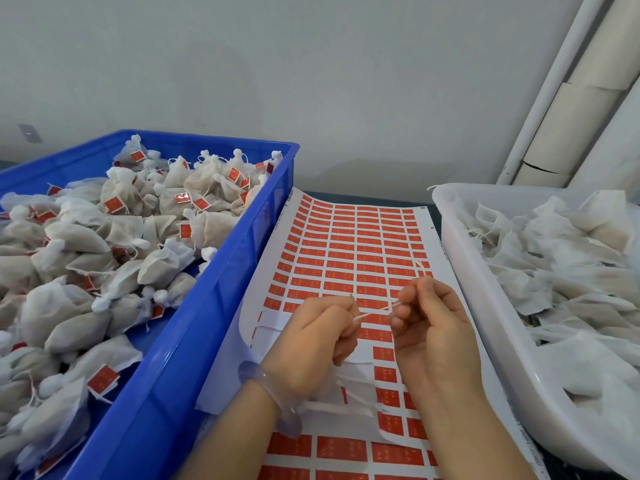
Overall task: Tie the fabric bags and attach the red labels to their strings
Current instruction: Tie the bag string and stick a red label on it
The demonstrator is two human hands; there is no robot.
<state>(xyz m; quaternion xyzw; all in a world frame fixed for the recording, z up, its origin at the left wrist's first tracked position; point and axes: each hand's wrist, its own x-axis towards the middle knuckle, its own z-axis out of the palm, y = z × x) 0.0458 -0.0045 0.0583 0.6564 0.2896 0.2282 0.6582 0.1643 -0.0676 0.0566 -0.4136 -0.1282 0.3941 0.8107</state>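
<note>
My left hand and my right hand are held close together over the label sheet, a white sheet with rows of red labels. Between them runs a thin pale string, pulled taut; both hands pinch it, and a loose end sticks up past my right fingers. A white fabric bag hangs under my left hand, mostly hidden by it. Tied bags with red labels fill the blue crate on the left. Untied white bags lie in the white tray on the right.
A second label sheet lies nearer to me, partly under the first. Behind the crate and tray stands a grey wall, with white pipes and a beige duct at the far right. I wear a pale bangle on my left wrist.
</note>
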